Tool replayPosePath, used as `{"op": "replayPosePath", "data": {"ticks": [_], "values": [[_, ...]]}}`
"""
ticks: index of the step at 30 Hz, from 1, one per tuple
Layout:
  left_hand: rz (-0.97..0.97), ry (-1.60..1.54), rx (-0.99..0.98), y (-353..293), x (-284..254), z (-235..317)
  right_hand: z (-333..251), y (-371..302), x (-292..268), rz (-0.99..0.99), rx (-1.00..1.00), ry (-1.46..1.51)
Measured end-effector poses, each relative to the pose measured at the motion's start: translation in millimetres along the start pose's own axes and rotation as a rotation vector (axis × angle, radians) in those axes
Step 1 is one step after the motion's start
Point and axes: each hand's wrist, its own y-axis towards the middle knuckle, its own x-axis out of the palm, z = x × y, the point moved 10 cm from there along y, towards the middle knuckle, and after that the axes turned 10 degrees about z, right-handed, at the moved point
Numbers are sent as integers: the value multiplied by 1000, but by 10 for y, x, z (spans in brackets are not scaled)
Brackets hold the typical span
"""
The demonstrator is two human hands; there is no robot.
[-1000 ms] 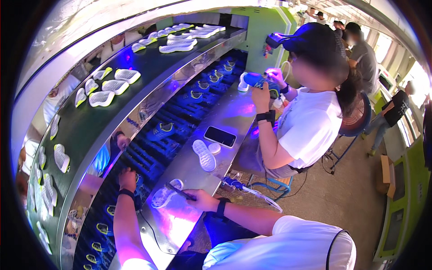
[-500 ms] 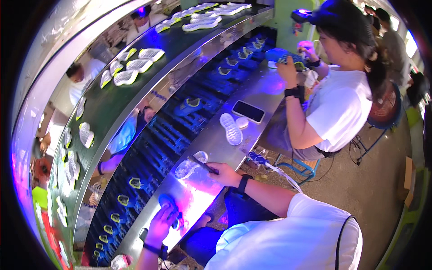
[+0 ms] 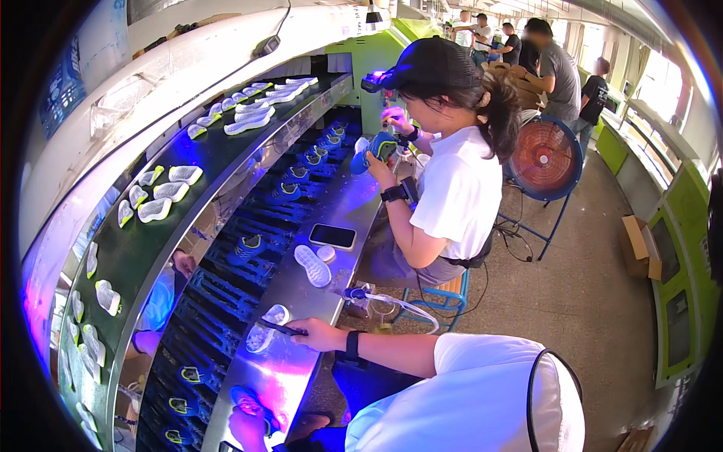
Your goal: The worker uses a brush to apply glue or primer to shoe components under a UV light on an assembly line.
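My right hand (image 3: 317, 334) is closed around a dark, slim-handled tool, probably a brush (image 3: 282, 327). The tool's far end lies over a white oval dish (image 3: 258, 340) on the metal bench (image 3: 316, 297). At the lower edge, my left hand (image 3: 247, 426) grips a blue shoe (image 3: 242, 395) under bright violet light. Part of that shoe is hidden by the hand. Farther along the bench lie a white shoe sole (image 3: 312, 267), a small round white lid-like piece (image 3: 325, 254) and a phone (image 3: 332, 236).
Beyond the bench, a dark slatted conveyor (image 3: 218, 294) carries blue shoes. A green belt (image 3: 135, 248) behind it holds pale soles. To my right, a seated co-worker (image 3: 459, 181) handles a blue shoe (image 3: 373, 153). A hose (image 3: 403, 303), a stool (image 3: 444, 292) and a fan (image 3: 544, 160) stand nearby.
The view has swung right and up, so the bench sits farther left and more of the room shows. My right hand stays by the dish; my left hand still has the blue shoe.
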Motion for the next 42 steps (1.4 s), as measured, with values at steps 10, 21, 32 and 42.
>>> {"op": "replayPosePath", "data": {"ticks": [10,21,32,42], "values": [[377,-446,65,-343,-424,1067,-621,-192,142,-10,-281,-5],[398,-11,683,-882,-620,1941,-1251,-565,379,-295,18,75],[400,51,754,-950,-713,1987,-1508,-652,545,-340,-206,-105],[309,74,703,-914,-589,1860,-1125,-836,445,-513,72,-20]]}}
